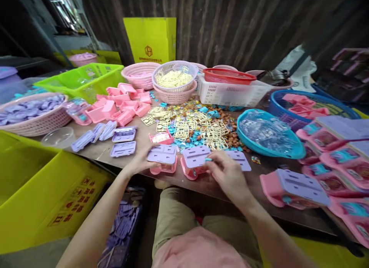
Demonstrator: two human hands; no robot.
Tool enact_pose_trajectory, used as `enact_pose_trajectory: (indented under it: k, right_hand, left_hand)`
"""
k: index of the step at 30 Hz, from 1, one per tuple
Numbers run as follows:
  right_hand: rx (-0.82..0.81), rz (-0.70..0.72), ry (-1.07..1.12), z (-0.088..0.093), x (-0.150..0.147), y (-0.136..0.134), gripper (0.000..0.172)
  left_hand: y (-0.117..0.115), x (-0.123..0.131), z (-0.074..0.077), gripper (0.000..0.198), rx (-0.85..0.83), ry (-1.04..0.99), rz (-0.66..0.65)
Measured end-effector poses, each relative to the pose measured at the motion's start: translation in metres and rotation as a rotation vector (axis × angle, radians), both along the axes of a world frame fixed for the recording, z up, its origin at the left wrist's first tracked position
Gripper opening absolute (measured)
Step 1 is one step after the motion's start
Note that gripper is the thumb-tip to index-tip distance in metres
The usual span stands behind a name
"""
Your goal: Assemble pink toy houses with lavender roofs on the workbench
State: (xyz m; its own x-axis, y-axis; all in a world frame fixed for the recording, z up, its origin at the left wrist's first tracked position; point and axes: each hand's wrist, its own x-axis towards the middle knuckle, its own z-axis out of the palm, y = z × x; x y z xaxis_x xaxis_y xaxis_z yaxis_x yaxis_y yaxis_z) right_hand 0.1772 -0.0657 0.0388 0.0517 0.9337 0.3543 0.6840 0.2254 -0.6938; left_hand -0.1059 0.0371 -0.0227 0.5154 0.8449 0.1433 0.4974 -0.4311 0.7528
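Observation:
Two pink toy boxes with purple tops stand side by side at the table's front edge. My left hand (141,160) has its fingers round the left side of the left box (162,154). At the right box (196,157), my right hand (226,171) pinches a small turquoise piece (208,159) over the right edge of the purple top. A loose purple panel (240,160) lies flat behind my right hand. Just behind the left box sits a small pink tray (161,138) with cream pieces.
Cream part frames (215,133) lie among brown and turquoise bits. A turquoise basin (269,133) of clear plastic parts and stacked pink-purple boxes (302,187) are at right. Pink parts (123,106), purple panels (123,149) and a yellow carton (52,195) are at left.

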Motion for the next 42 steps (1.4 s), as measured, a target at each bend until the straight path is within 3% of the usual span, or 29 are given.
enact_pose_trajectory:
  k: [4, 7, 10, 18, 42]
  right_hand:
    - [-0.224, 0.222, 0.163, -0.021, -0.063, -0.001, 0.018]
    - [-0.251, 0.238, 0.165, -0.038, -0.093, 0.008, 0.022]
    - [-0.164, 0.176, 0.071, -0.05, -0.109, 0.018, 0.02]
    - [0.007, 0.124, -0.074, -0.059, -0.113, 0.027, 0.022]
    - [0.117, 0.086, -0.214, -0.058, -0.118, 0.028, 0.026]
  left_hand:
    - [-0.011, 0.012, -0.008, 0.062, -0.022, -0.164, 0.23]
    - [-0.023, 0.024, -0.008, 0.056, -0.001, -0.191, 0.351]
    - [-0.03, 0.03, -0.008, 0.046, 0.001, -0.197, 0.432]
    - [-0.036, 0.037, -0.001, 0.04, -0.008, -0.191, 0.495]
    - [-0.039, 0.045, 0.012, 0.041, -0.017, -0.116, 0.529]
